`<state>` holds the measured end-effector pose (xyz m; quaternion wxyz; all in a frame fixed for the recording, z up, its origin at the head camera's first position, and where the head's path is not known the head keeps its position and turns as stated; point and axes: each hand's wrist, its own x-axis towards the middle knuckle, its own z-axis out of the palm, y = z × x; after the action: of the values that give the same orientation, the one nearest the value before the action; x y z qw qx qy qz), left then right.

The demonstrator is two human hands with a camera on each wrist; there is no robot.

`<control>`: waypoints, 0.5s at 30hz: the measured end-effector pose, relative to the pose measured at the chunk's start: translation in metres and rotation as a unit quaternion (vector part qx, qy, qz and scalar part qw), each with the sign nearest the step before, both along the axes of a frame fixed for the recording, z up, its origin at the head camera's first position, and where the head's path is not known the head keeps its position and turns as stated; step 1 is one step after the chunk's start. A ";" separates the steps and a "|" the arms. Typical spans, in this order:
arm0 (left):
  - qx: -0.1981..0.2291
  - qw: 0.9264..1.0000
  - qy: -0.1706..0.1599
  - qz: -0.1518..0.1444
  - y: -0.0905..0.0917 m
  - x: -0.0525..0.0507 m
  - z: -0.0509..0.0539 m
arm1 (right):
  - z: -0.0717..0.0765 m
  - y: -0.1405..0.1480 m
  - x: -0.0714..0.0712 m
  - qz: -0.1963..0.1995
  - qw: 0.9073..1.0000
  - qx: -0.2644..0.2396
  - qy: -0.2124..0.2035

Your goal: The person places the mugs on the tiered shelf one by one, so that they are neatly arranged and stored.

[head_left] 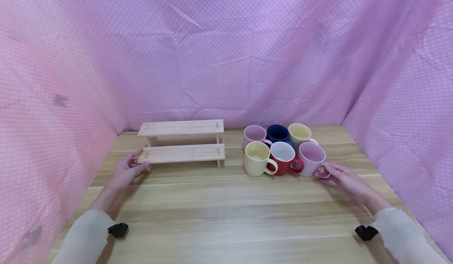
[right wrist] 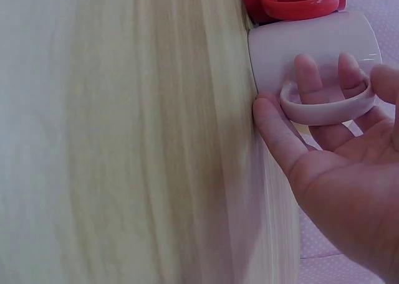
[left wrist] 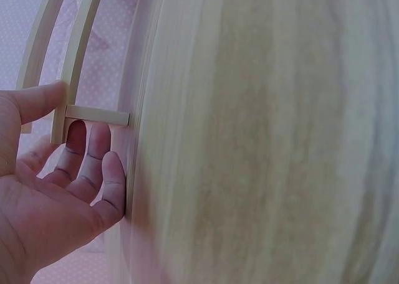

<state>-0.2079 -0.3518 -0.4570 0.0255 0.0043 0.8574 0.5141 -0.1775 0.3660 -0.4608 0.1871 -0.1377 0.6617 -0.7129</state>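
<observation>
Two fingers of the right hand (head_left: 337, 176) pass through the handle of the pale pink ceramic mug (head_left: 310, 166) at the front right of the group, the thumb near the handle's upper end. The left hand (head_left: 124, 172) grips the left end of the lower plank of the pale wooden two-tier rack (head_left: 181, 128), thumb against the board, other fingers bent beside the leg.

The held mug stands upright on the wood-grain table (head_left: 226, 217), just beside the glossy red mug with a white inside (head_left: 280, 166). Left of that is a cream mug (head_left: 255, 166); behind stand a second pink mug (head_left: 254, 133), a navy blue mug (head_left: 277, 133) and a second cream mug (head_left: 299, 133).

Both tiers bear no mug and all six are grouped right of the rack, so the work looks barely begun, with any moving of mugs left to do.
</observation>
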 end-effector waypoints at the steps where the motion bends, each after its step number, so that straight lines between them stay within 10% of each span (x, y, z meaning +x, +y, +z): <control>1: 0.002 1.000 0.000 0.001 0.000 0.000 0.001 | 0.000 0.000 -0.001 0.002 1.000 0.001 -0.002; 15: 0.004 1.000 -0.004 0.000 -0.002 -0.002 -0.001 | -0.001 -0.004 0.001 -0.020 0.999 -0.032 -0.016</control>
<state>-0.2100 -0.3536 -0.4576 0.0288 0.0024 0.8551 0.5176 -0.1766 0.3618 -0.4614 0.1787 -0.1187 0.6379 -0.7396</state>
